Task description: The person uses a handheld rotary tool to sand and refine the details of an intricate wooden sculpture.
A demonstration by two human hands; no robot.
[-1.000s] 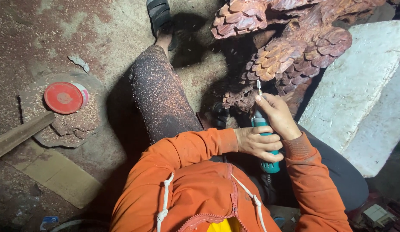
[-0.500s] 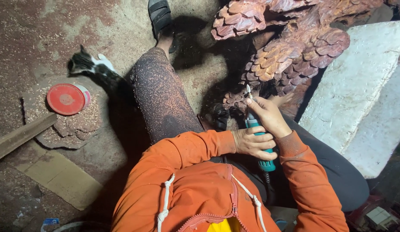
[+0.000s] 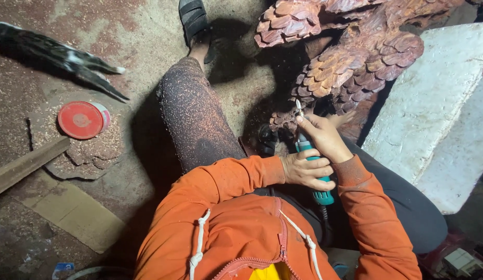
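Two hands grip one tool in the head view: your left hand (image 3: pixel 306 171) wraps the rear of the teal rotary tool (image 3: pixel 315 173), and your right hand (image 3: pixel 324 137) pinches its front end like a pen, both closed tight on it. The metal bit (image 3: pixel 298 107) meets the lower feathers of the reddish wooden carving (image 3: pixel 350 62), which stands between your knees, against the white foam block (image 3: pixel 433 98).

Risks, judged from this view. Your right fingertips sit just behind the bit; a skip off the scalloped grain could drive it into a finger or gouge a neighbouring feather. The cord (image 3: pixel 324 228) runs down beside your lap, near the dangling hood drawstrings (image 3: pixel 200 238); either could snag and jerk the tool. Wood dust coats your trouser leg (image 3: pixel 195 119) and the floor (image 3: pixel 132 41), so footing and grip may slip. A small dark animal (image 3: pixel 54 52) moves at upper left, near the red lid (image 3: pixel 80 120); a startle could break your line.
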